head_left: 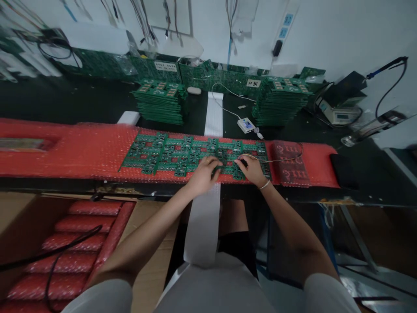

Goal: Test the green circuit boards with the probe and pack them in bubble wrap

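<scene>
Two white labels stand out at the far side: one on the left (165,66), fixed to the upright green boards, with a couple of rows of dark characters too blurred to read, and a smaller one farther right (253,83) with bold dark marks that I cannot make out either. Near the right end of the red bubble wrap (81,148), a darker band (289,161) carries rows of reddish lettering, also illegible. The small white device (246,125) and the scale (340,115) at far right both have displays, their readings too small to tell. The green circuit panel (187,154) lies flat on the wrap, beneath both hands, most of it reaching left of them. The left hand (205,175) is over its near middle, fingers curled, thumb slightly apart; whether they hold anything cannot be told. The right hand (250,169) is over the panel's right part, thumb and forefinger close together, and a thin wire (276,161) runs rightward from it; whether the fingertips grip that wire is unclear. Beyond the panel stand a left stack of boards (159,106) and a right stack (280,104).
</scene>
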Demonstrator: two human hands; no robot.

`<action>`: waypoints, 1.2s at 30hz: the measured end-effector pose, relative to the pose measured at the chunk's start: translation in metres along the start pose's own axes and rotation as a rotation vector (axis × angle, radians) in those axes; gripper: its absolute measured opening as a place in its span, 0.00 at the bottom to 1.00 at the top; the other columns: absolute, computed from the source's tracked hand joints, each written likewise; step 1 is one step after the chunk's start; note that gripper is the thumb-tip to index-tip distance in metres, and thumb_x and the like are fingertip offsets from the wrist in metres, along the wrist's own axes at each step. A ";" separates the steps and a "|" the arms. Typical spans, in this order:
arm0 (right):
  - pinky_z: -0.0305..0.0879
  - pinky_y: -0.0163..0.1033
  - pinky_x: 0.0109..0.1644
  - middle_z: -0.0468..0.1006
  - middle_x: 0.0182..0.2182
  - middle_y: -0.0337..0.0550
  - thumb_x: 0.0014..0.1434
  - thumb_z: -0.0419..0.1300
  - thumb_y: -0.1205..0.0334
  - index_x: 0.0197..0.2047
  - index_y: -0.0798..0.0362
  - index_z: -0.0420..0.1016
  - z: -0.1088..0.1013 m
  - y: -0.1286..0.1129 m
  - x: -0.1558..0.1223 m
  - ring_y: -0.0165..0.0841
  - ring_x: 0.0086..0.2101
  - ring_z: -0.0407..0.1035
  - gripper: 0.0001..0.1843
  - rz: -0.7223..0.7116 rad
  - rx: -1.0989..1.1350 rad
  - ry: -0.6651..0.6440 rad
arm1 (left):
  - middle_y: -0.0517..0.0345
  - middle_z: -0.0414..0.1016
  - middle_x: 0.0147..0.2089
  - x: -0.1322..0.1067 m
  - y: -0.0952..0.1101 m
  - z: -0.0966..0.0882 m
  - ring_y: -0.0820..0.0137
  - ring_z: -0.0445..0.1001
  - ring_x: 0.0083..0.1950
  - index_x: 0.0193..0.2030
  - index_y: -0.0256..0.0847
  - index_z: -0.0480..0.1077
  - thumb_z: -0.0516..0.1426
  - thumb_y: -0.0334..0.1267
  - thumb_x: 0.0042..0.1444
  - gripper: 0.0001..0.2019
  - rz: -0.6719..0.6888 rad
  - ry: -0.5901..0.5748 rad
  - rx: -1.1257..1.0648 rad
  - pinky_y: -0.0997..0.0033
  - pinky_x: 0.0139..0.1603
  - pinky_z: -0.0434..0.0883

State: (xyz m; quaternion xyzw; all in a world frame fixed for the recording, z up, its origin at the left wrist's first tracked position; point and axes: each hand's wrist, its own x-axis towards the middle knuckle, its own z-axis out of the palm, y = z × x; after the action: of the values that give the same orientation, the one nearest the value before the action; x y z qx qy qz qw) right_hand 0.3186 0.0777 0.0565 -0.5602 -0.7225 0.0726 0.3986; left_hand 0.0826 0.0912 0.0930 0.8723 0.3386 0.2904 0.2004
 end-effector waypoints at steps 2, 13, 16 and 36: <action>0.72 0.48 0.47 0.81 0.35 0.49 0.67 0.51 0.40 0.35 0.49 0.75 0.000 0.001 -0.002 0.41 0.39 0.75 0.23 -0.004 -0.016 -0.010 | 0.50 0.72 0.47 -0.024 0.005 -0.006 0.62 0.71 0.51 0.46 0.40 0.71 0.52 0.31 0.63 0.09 -0.032 0.015 -0.028 0.55 0.56 0.71; 0.69 0.49 0.50 0.80 0.37 0.49 0.68 0.50 0.41 0.37 0.50 0.75 0.003 0.001 -0.003 0.43 0.42 0.73 0.23 -0.037 -0.094 -0.045 | 0.53 0.72 0.45 -0.096 0.009 0.019 0.62 0.73 0.48 0.43 0.42 0.72 0.61 0.32 0.57 0.07 -0.087 -0.111 0.028 0.60 0.51 0.75; 0.69 0.49 0.51 0.80 0.36 0.49 0.68 0.50 0.42 0.36 0.50 0.75 0.003 0.001 -0.003 0.43 0.42 0.72 0.23 -0.029 -0.075 -0.039 | 0.52 0.72 0.45 -0.101 0.008 0.031 0.61 0.73 0.49 0.44 0.43 0.73 0.61 0.32 0.58 0.07 -0.079 -0.075 0.082 0.58 0.53 0.74; 0.69 0.49 0.51 0.79 0.37 0.50 0.68 0.50 0.42 0.37 0.50 0.74 0.004 0.003 -0.005 0.43 0.42 0.72 0.22 -0.023 -0.065 -0.030 | 0.55 0.75 0.41 -0.100 0.019 0.025 0.66 0.72 0.45 0.35 0.44 0.75 0.56 0.35 0.64 0.07 -0.093 0.093 -0.041 0.62 0.49 0.71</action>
State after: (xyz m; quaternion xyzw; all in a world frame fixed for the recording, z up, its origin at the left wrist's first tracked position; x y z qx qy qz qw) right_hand 0.3190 0.0758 0.0495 -0.5635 -0.7368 0.0528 0.3698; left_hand 0.0476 0.0030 0.0474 0.8367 0.3819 0.3280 0.2155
